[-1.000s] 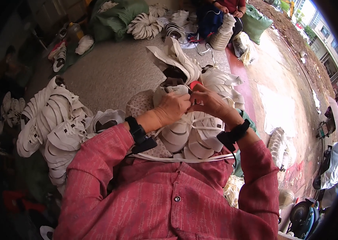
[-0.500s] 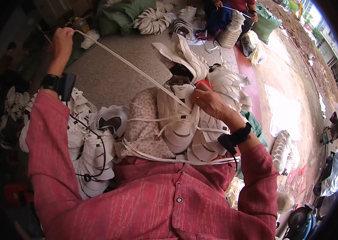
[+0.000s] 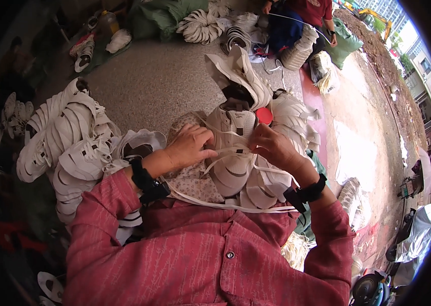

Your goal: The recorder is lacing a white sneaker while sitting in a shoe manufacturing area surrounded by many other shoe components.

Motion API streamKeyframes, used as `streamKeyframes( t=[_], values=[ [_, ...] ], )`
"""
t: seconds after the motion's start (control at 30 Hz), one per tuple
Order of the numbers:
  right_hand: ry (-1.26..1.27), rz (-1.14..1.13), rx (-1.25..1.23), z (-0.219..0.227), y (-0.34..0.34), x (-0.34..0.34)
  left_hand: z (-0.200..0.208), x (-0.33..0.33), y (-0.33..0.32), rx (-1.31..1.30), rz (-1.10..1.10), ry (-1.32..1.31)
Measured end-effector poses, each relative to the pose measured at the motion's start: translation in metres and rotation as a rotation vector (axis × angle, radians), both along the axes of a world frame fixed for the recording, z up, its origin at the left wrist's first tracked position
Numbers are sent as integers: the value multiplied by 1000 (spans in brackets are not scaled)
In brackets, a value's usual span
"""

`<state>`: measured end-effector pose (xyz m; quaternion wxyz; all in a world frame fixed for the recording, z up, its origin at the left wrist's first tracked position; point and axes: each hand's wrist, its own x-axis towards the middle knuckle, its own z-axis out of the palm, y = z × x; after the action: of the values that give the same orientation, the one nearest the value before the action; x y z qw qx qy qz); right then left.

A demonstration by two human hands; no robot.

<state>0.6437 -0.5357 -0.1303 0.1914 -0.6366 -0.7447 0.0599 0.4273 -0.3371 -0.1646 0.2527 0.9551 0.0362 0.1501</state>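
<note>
- Shoe (image 3: pixel 232 167): white, centre of view, toe toward the wearer at 6 o'clock, opening at 12.
- Lace (image 3: pixel 229 152): white, lies across the shoe's front.
- Left hand (image 3: pixel 191 146): at the shoe's 9 o'clock, fingers curled, thumb a little apart; can't tell if it has hold of the lace.
- Right hand (image 3: pixel 274 148): at 3 o'clock, fingertips drawn together at the shoe's edge; grip hidden, can't tell on what.
- Red disc (image 3: pixel 264 116): 1 o'clock, just beyond the right hand.
- Flowered cloth (image 3: pixel 194 184): 8 o'clock, under the left forearm.
- More white shoes: stacks at 12 (image 3: pixel 248 76) and 2 o'clock (image 3: pixel 294 115), big pile at 9 (image 3: pixel 67 125).
- Co-worker (image 3: pixel 309 11): far off, 1 o'clock, holds a white strip stretched.
- Green sack (image 3: pixel 159 20): 11 o'clock, on the floor (image 3: pixel 139 84).
</note>
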Motion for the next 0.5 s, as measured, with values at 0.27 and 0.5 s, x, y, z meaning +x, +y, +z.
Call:
streamKeyframes(
  t=[0.27,0.5],
  values=[
    [554,-259,-98,21,18,15,8,5,11,-644,3,350],
    [-60,-54,23,29,42,-7,16,5,21,-465,39,351]
  ],
)
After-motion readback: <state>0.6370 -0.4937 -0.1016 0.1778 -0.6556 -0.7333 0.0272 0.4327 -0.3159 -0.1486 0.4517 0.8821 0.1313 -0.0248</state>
